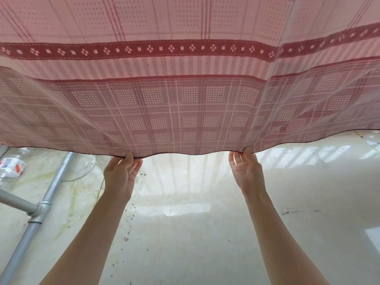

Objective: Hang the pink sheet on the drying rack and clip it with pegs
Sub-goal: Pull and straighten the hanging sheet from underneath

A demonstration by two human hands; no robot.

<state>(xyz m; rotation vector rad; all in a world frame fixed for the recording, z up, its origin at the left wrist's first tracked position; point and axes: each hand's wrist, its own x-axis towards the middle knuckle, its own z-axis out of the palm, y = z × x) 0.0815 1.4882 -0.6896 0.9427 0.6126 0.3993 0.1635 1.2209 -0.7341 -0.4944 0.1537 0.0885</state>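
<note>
The pink sheet (185, 83), checked with a dark red diamond band, hangs spread across the whole upper half of the view. Its dark-hemmed lower edge waves just above my hands. My left hand (121, 173) pinches that hem left of centre, thumb in front and fingers behind. My right hand (245, 169) holds the hem right of centre, thumb on the cloth's edge and palm turned towards me. The rack's top bar and any pegs are hidden behind the sheet.
Grey metal pipes (41, 204) with a joint run diagonally at the lower left. A plastic bottle (11, 167) and a clear bowl (82, 167) lie on the pale, stained floor (195, 233) at left.
</note>
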